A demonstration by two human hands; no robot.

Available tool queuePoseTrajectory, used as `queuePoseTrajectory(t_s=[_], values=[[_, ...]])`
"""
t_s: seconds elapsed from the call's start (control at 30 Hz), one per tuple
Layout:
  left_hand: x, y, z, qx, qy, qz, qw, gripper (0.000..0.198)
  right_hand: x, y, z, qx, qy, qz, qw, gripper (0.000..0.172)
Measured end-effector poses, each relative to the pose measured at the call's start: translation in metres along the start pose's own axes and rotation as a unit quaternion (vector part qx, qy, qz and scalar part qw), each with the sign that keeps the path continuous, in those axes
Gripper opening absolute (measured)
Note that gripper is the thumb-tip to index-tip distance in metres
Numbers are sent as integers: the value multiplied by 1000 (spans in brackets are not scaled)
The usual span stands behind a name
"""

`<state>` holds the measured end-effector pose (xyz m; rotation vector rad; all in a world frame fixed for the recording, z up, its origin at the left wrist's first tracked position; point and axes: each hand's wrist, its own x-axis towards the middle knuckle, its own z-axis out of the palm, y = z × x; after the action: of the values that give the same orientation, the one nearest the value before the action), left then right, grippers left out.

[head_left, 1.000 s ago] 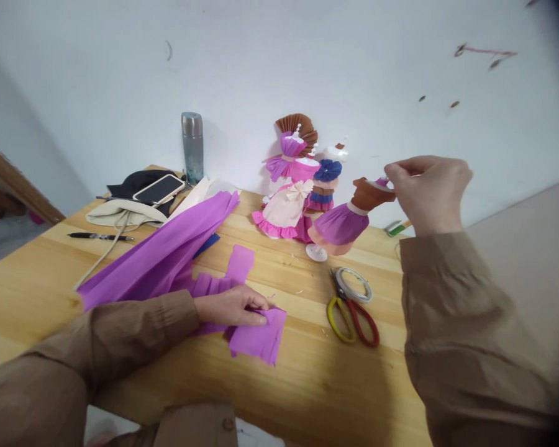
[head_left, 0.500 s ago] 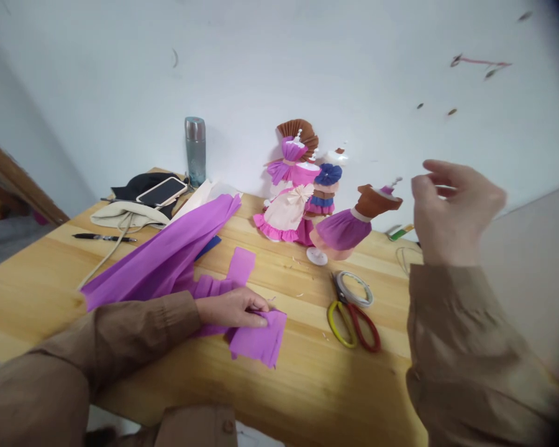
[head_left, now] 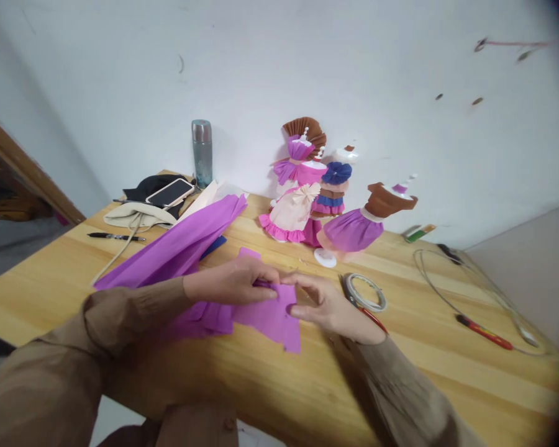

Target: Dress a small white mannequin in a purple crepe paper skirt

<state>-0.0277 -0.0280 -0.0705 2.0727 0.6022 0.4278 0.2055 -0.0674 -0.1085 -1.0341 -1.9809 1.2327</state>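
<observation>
My left hand [head_left: 235, 279] is closed on a piece of purple crepe paper [head_left: 268, 320], gripping its upper edge between thumb and fingers. At the paper's right edge is my right hand [head_left: 328, 304], its thumb and fingers curved but apart, with the thumb over the paper. Left of and under my left forearm spreads a larger sheet of purple crepe paper [head_left: 168, 251]. Just beyond my right hand lies a roll of tape [head_left: 366, 292], beside scissors [head_left: 372, 318] that my wrist partly covers.
Small dress forms in paper dresses [head_left: 291, 214] stand against the wall, with one in a brown top and purple skirt [head_left: 354, 230] to the right. A bottle [head_left: 202, 152], phone [head_left: 171, 192] and pen [head_left: 116, 236] are at left. A corded red-handled tool [head_left: 484, 332] lies at right.
My right hand has come down from the raised position at right to the purple paper's edge. My left hand keeps its hold, slightly higher and farther right. The view has shifted a little.
</observation>
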Motion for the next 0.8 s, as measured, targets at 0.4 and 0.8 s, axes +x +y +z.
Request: queuePoseTrajectory(t_s=[0.4, 0.8], values=[[40, -53, -36, -205, 120, -174, 956, 12, -5, 28, -40, 85, 131, 151, 976, 39], [44, -82, -27, -418, 193, -190, 867, 19, -1, 50, -47, 107, 290, 175, 935, 39]])
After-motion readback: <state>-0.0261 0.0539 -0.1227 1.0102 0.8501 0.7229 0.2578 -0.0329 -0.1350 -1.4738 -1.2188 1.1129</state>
